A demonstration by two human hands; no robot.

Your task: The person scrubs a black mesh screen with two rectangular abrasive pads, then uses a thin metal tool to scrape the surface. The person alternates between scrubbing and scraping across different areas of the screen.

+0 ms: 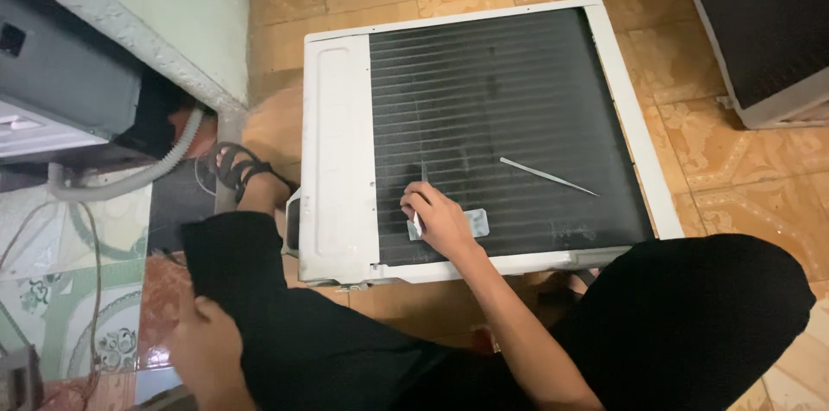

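Right hand (440, 219) on air conditioner unit (484, 139).
Fingers pinch a thin tool against the dark fins, beside a small metal plate (477, 223). Left hand (205, 344) rests loosely closed on knee.

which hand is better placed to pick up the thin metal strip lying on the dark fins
Right. The right hand already rests on the dark finned panel, with the thin metal strip lying just beyond it. The left hand sits on the person's knee, off the unit entirely.
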